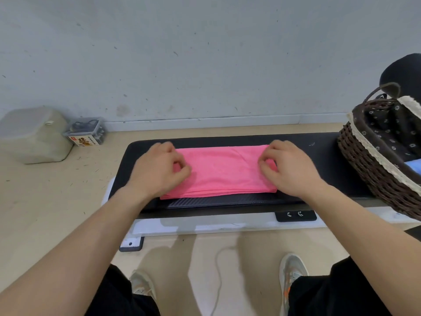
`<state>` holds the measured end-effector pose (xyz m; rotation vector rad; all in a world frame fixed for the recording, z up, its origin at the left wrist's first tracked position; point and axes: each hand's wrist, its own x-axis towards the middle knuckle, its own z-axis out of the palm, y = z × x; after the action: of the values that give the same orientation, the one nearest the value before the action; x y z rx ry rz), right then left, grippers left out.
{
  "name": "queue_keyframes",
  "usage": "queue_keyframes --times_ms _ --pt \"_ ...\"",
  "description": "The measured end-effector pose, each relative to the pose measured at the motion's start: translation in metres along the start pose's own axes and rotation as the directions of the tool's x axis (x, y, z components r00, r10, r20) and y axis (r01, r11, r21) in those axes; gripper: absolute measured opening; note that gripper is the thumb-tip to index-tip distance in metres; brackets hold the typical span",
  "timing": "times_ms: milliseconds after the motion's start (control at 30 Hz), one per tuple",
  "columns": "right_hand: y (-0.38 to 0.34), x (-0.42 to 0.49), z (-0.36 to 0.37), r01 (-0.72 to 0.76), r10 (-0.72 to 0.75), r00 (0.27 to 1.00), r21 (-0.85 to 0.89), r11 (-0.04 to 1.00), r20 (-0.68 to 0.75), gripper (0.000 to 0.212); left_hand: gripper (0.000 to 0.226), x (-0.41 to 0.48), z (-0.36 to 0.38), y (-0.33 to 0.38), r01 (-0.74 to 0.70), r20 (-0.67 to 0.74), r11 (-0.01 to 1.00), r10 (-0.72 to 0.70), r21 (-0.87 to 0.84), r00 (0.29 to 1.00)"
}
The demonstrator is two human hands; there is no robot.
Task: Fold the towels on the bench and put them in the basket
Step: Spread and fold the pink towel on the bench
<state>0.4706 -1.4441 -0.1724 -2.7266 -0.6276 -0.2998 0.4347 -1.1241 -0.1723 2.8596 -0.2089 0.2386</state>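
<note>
Towel: a pink towel (222, 171) lies folded into a long flat strip on the black bench (323, 160), stacked layer edges showing along its near side.
Left hand: the left hand (157, 168) sits on the towel's 9 o'clock end, fingers curled in and pinching the cloth between thumb and fingertips.
Right hand: the right hand (291, 167) sits on the towel's 3 o'clock end, fingers bent and pinching the fabric the same way.
Basket: a dark wicker basket (373, 169) with a flowered lining and pale lace trim stands on the bench at 3 o'clock from the towel, well apart from it; something light blue (413, 166) shows inside.
Floor, 10 o'clock: a cloudy plastic tub (34, 135) stands near the wall, with a small clear box (85, 132) just beside it.
Below: two grey shoes (292, 271) and black trousers show at 6 o'clock, with a pale cable (218, 281) lying on the floor between the feet.
</note>
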Motion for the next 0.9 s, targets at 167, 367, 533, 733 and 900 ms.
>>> queue_keyframes --times_ms 167,367,533,733,900 --pt "-0.038 0.038 0.041 -0.061 0.061 0.981 -0.008 0.998 0.183 0.055 0.042 0.034 0.041 0.039 -0.029 0.006 0.999 0.029 -0.038 1.0" --pt "-0.034 0.041 0.072 -0.062 0.098 0.93 -0.112 0.992 0.354 0.072 0.068 0.041 0.061 0.027 -0.035 0.232 0.999 0.025 0.04 0.972" --pt "-0.001 0.035 0.061 -0.095 0.16 0.916 -0.187 0.978 0.369 0.078 0.101 0.029 0.057 0.006 -0.052 0.262 0.993 0.022 0.109 0.965" --pt "-0.01 0.032 0.054 -0.143 0.259 0.902 -0.327 0.934 0.346 0.08 0.102 0.026 0.053 0.017 -0.07 0.237 0.981 0.025 0.182 0.971" --pt "-0.054 0.04 0.053 -0.066 0.121 0.962 -0.222 0.973 0.245 0.068 0.078 0.024 0.057 0.035 -0.093 0.208 0.988 0.066 0.121 0.976"
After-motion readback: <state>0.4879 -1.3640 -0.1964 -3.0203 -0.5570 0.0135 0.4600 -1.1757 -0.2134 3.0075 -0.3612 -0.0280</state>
